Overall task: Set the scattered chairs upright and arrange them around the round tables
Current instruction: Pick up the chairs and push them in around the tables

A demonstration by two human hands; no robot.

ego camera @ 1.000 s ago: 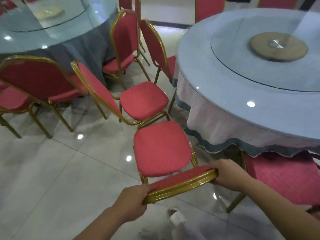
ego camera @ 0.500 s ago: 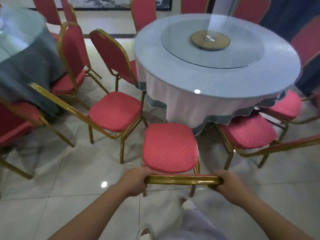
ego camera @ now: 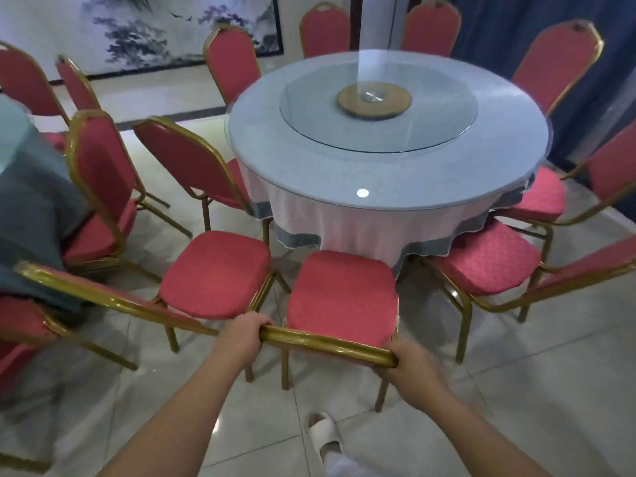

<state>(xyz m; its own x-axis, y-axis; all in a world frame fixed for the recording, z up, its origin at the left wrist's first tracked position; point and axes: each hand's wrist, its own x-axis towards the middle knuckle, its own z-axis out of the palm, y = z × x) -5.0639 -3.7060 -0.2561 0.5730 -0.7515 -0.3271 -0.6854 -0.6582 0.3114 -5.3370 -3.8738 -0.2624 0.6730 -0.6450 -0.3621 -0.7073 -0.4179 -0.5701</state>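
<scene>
a person's left hand (ego camera: pixel 241 335) and right hand (ego camera: pixel 409 370) gripped the gold top rail of an upright red chair (ego camera: pixel 342 297) facing the round table (ego camera: pixel 389 160), seat at the cloth's edge; next, likely a straight push under.

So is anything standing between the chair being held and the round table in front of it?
Nothing visible does. Both hands, left hand and right hand, grip the chair by its backrest, and its seat front already reaches the tablecloth of the table. Neighbouring chairs stand to either side, not in front.
</scene>
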